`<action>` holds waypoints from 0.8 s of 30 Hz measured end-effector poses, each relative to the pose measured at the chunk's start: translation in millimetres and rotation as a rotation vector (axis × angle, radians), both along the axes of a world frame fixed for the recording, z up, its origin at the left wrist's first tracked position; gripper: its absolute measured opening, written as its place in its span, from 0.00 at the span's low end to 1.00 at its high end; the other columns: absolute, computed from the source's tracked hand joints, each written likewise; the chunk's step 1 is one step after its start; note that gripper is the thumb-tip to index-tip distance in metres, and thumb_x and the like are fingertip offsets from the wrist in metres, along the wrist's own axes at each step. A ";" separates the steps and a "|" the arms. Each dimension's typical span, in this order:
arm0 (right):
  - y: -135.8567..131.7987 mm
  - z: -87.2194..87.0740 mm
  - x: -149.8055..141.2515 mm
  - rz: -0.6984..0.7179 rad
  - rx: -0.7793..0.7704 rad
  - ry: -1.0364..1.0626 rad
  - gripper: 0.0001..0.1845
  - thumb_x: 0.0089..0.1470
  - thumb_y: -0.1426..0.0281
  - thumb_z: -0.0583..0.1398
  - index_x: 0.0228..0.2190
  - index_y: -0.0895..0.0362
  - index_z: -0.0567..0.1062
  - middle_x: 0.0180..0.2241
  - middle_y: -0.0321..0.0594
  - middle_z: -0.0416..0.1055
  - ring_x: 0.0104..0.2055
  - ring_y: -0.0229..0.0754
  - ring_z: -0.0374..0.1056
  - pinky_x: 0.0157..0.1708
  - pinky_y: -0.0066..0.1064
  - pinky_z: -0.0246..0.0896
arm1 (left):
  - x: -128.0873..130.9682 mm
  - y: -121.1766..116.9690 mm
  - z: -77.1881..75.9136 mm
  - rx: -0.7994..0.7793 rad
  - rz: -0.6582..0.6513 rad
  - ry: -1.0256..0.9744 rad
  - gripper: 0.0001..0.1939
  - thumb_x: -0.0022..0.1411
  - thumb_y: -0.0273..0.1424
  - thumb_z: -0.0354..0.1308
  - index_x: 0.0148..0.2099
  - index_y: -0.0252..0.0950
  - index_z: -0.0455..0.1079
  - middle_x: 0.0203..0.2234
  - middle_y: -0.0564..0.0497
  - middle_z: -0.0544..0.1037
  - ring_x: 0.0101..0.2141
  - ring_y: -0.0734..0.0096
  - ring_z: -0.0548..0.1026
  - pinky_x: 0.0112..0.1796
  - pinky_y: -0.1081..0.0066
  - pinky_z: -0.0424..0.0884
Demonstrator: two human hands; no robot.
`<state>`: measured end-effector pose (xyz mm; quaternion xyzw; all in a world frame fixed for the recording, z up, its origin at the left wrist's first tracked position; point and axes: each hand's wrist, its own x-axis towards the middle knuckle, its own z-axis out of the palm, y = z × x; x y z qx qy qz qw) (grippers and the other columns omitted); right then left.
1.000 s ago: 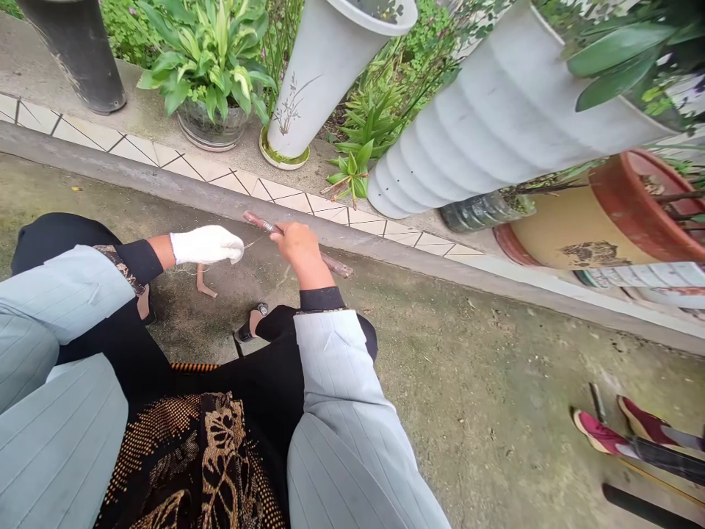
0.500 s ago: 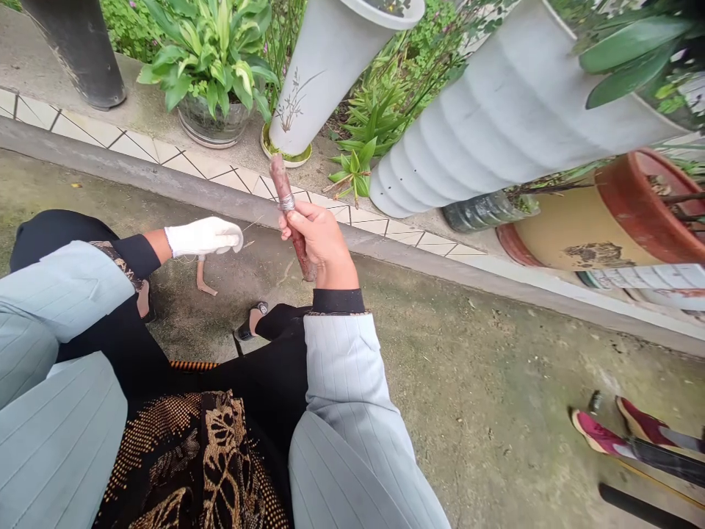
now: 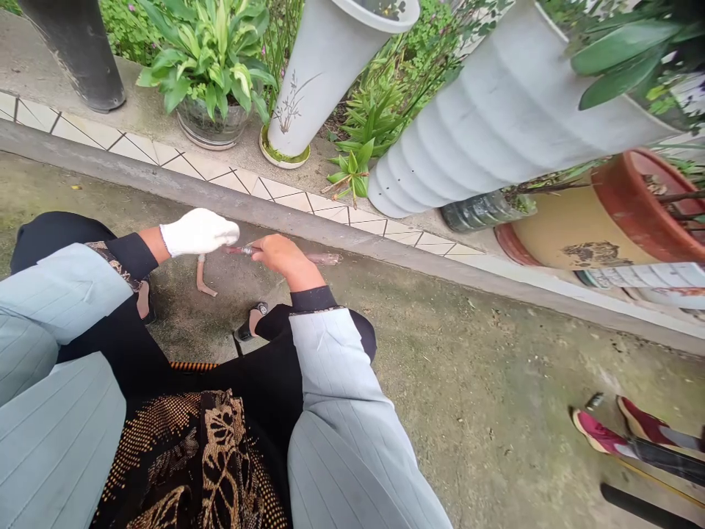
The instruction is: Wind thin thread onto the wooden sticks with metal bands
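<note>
My stick (image 3: 324,259) sits at 9 o'clock from the middle of my view, rough and reddish-brown, with silvery wire (image 3: 249,250) coiled near its 9 o'clock end. I've got the right hand's (image 3: 282,255) fingers clamped round it; can't tell if the white-gloved left hand's (image 3: 199,232) are pinching anything.

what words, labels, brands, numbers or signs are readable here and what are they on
None that I can read.
Tan pot: dark mark, too blurred to tell whether it is writing or a picture.
Tall white pot: a plant drawing, no legible words.
Stick in the right hand: no lettering visible.
</note>
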<state>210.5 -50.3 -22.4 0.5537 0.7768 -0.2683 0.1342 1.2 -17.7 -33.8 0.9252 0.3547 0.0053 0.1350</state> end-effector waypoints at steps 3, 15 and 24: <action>-4.8 6.7 1.3 0.214 -0.275 0.379 0.07 0.54 0.70 0.59 0.32 0.57 0.78 0.26 0.34 0.68 0.29 0.35 0.60 0.31 0.27 0.51 | -4.0 6.7 -0.1 -0.106 0.049 -0.082 0.14 0.63 0.37 0.49 0.37 0.36 0.73 0.26 0.52 0.76 0.27 0.72 0.71 0.28 0.75 0.58; 5.7 -6.5 17.6 -0.418 0.086 0.775 0.20 0.60 0.66 0.52 0.52 0.58 0.67 0.38 0.41 0.72 0.34 0.37 0.67 0.36 0.29 0.66 | -4.3 -7.7 -21.4 -0.483 -0.040 -0.159 0.19 0.66 0.40 0.45 0.40 0.36 0.73 0.30 0.52 0.78 0.26 0.74 0.71 0.29 0.76 0.62; 2.9 -23.8 6.8 -0.157 0.160 -0.066 0.18 0.61 0.69 0.52 0.50 0.58 0.71 0.43 0.52 0.75 0.42 0.48 0.70 0.40 0.34 0.59 | -13.0 -23.0 -12.5 0.023 -0.137 0.072 0.13 0.66 0.33 0.48 0.39 0.36 0.74 0.26 0.47 0.77 0.25 0.70 0.69 0.27 0.71 0.54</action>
